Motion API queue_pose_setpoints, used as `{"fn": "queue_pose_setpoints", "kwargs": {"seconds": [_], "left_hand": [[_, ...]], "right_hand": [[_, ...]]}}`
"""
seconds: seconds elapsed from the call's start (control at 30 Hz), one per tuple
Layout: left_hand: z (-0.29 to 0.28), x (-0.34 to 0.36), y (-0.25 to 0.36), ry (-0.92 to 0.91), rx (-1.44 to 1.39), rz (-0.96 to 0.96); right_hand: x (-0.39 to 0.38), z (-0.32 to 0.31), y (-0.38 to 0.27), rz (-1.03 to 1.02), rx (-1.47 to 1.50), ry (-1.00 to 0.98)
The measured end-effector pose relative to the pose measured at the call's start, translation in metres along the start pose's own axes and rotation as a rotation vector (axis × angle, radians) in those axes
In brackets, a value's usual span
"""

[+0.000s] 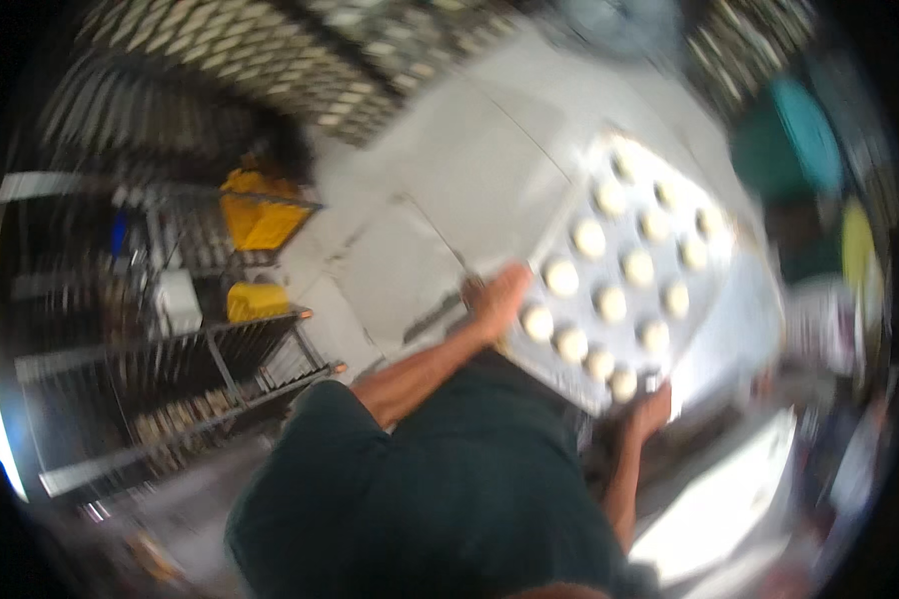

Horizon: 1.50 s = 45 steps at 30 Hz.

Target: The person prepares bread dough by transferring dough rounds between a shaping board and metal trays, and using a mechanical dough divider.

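Silver-grey metal makes up the baking tray (582,310) that you carry out in front of you, off to the right of your body and above the floor. Pale, round dough balls (637,267) sit on it in loose rows, spaced apart over most of its length, with those at the end nearest you set closer together.

Your hands are apart, each closed on the tray: your left hand (499,299) grips its left edge, and your right hand (651,411) holds it by the near right corner. Motion blur hides how the separate fingers lie. Your dark green shirt (449,479) fills the space on the near side of the tray.

Pale floor tiles (400,270) spread out to the left of the tray. Farther left, well apart from it, stands a dark metal rack (225,359), with a yellow crate (262,222) just beyond it. To the right of the tray you have a teal bucket (794,140) toward the far end and a white tub (826,321) closer in. A bright white panel (724,499) slants on the near right side of the tray, beyond your right forearm.
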<state>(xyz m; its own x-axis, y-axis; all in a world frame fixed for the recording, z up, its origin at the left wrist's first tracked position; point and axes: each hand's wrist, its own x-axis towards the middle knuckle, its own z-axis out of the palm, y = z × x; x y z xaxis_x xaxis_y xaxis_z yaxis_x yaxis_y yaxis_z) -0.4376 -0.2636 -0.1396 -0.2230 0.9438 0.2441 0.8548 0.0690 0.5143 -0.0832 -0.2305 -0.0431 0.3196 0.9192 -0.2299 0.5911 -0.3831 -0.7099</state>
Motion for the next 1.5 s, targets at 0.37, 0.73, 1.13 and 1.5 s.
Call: {"fn": "queue_pose_setpoints", "kwargs": {"seconds": [0.37,0.73,1.13,1.5], "left_hand": [[-0.274,-0.002,-0.081,0.386,-0.775,-0.924],[-0.507,0.031,-0.190,0.779,-0.674,-0.856],[-0.746,0.088,-0.129,1.009,-1.106,0.585],[-0.971,0.162,-0.192,1.064,-0.684,0.778]], "right_hand": [[-0.028,0.168,-0.200,-0.438,0.208,-0.360],[-0.105,0.236,-0.561,-0.309,0.953,-1.614],[-0.185,0.299,-0.910,-0.325,1.468,-1.714],[-0.327,0.290,-1.154,-0.820,1.258,-2.482]]}}
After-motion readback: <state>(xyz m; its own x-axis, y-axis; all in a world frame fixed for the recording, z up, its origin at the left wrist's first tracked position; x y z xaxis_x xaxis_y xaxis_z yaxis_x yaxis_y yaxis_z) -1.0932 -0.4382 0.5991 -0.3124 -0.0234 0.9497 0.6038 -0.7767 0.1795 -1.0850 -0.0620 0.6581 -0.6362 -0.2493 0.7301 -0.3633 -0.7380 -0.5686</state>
